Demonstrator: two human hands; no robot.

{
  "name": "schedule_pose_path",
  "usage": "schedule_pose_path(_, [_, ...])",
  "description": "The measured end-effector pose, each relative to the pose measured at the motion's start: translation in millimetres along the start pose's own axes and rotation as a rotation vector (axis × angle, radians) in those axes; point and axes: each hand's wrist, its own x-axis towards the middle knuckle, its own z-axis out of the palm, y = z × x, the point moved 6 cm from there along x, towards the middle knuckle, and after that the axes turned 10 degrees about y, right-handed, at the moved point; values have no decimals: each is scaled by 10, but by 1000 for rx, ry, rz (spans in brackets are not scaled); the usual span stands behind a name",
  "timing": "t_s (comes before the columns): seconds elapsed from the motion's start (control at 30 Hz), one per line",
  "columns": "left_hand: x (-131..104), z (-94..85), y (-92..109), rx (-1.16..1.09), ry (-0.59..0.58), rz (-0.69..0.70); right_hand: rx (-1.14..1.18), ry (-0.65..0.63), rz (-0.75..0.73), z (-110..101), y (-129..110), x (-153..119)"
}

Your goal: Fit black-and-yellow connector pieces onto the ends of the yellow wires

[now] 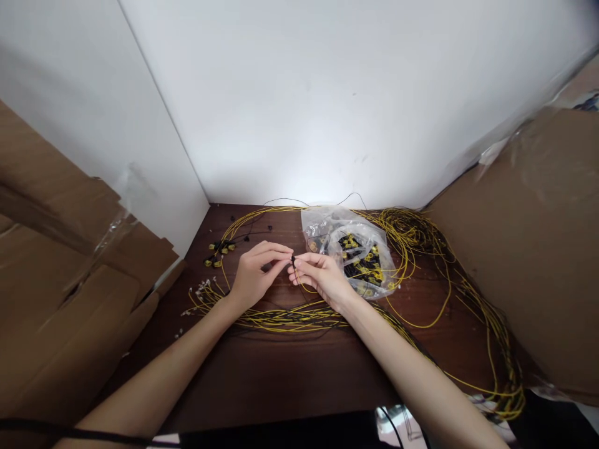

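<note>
Head view: left fingers (279, 254) and right fingers (307, 257) in near-closed pinches on a black piece (293, 259), seemingly small.

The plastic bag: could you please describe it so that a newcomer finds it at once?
Find the dark table in front of the white wall. Just beside the right hand, toward the wall, lies the crumpled plastic bag. Unlike the loose yellow and black wires nearby, it is see-through and holds a heap of small black and yellow pieces.

Head-worn view, from above the near side of the dark table (281, 377), facing forward and down across it, close
</note>
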Motion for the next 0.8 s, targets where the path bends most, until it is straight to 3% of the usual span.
schedule_pose_path(0.8, [-38,12,-19,19,23,-57,2,-17,-84,41,20,-5])
